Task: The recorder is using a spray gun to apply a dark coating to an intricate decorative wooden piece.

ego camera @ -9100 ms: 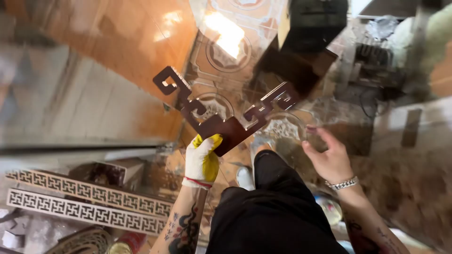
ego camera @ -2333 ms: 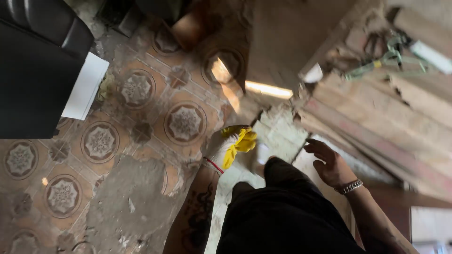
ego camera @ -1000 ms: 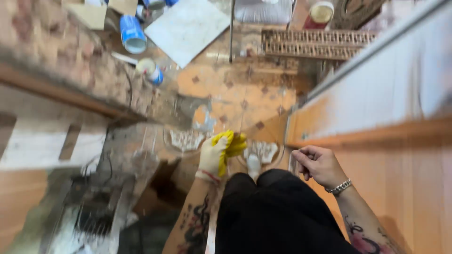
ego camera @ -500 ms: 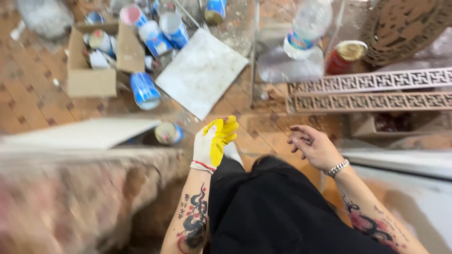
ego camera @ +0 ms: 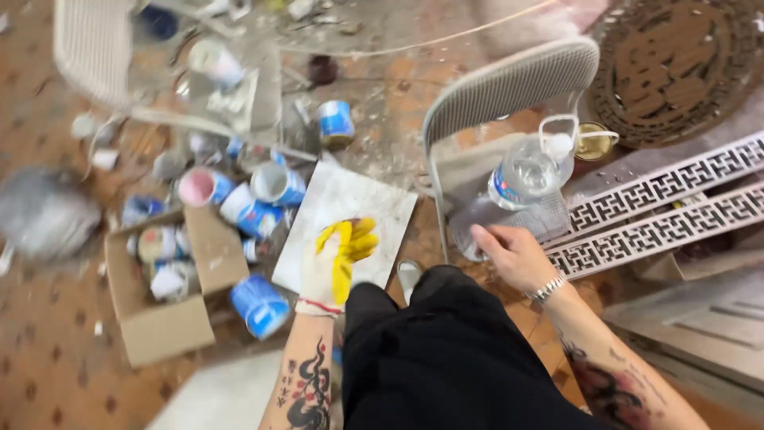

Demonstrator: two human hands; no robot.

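My left hand point(ego camera: 338, 263) wears a white work glove with a yellow palm and hangs in front of me with loosely curled fingers, holding nothing I can see. Below it on the floor lies a white square tile point(ego camera: 347, 219). My right hand point(ego camera: 513, 256) is bare, with a metal bracelet on the wrist, and its fingers are apart. It hovers by the seat of a grey mesh chair point(ego camera: 509, 87), close to a large clear plastic water bottle point(ego camera: 532, 171) that rests on the seat. My black trousers fill the lower middle.
An open cardboard box point(ego camera: 159, 295) with paint tins stands at the left, and blue and white tins point(ego camera: 259, 306) lie scattered around it. Two white fretwork panels point(ego camera: 660, 211) lean at the right under a round brown carved panel point(ego camera: 676, 68). A second chair point(ego camera: 95, 48) is at top left.
The view has swung across the room, from floor tiles and boards to the tins and chair. The dark fretwork piece seen earliest is gone from my left hand. Both hands stay empty.
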